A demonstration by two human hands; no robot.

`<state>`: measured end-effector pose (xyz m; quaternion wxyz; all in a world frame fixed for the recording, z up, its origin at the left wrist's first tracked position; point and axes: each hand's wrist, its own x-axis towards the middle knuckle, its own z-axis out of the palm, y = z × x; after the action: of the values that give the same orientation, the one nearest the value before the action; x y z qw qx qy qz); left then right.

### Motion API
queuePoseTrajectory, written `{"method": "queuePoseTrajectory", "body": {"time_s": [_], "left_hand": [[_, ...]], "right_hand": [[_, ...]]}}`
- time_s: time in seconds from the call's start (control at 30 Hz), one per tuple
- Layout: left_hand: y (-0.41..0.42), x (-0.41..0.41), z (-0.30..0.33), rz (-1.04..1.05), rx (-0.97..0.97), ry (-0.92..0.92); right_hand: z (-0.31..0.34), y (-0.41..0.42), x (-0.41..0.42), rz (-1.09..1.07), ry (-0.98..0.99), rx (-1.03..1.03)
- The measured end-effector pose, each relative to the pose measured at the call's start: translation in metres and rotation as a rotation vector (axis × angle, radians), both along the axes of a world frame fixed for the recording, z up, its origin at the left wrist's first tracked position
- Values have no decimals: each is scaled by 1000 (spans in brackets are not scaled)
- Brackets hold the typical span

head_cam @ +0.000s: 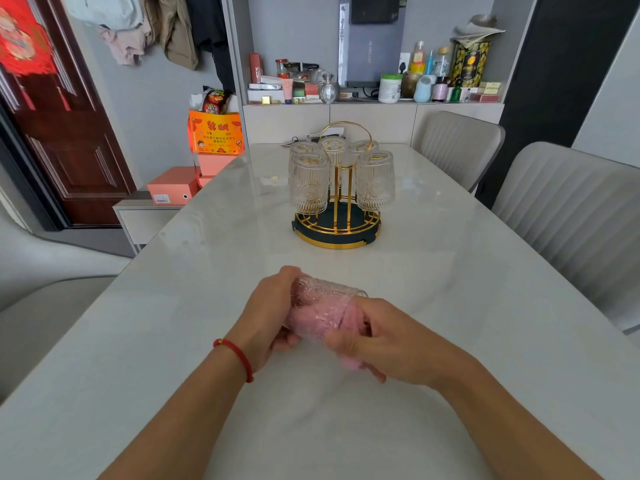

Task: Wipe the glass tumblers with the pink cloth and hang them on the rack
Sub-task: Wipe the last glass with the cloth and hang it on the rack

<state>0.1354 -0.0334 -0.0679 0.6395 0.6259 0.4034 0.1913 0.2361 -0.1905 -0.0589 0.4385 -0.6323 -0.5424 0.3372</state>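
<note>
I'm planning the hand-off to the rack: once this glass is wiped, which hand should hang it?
Probably the left hand: it already grips the tumbler by its outside, while the right hand is pushing the pink cloth inside it. The rack stands straight ahead.

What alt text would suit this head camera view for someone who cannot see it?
A person's left hand holds a glass tumbler while the right hand works a pink cloth inside it. Beyond, five tumblers hang on a gold rack.

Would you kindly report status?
Left hand grips tumbler; right hand works pink cloth inside. Five hang on rack. Nothing in the way.
</note>
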Motion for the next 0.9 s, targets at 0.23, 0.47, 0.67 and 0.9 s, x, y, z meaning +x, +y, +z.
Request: {"method": "queuePoseTrajectory", "body": {"time_s": [0.23,0.47,0.67,0.9], "left_hand": [[-4,-3,9,30,50,19],[-7,1,8,259,73,-127],[-18,-3,-7,297,609,-478],[-4,-14,3,-62,516,-584]], "right_hand": [[2,-5,7,129,256,-80],[-3,9,-11,-83,676,91],[-13,10,-15,-105,1369,153],[-1,8,-15,-51,1308,228]]}}
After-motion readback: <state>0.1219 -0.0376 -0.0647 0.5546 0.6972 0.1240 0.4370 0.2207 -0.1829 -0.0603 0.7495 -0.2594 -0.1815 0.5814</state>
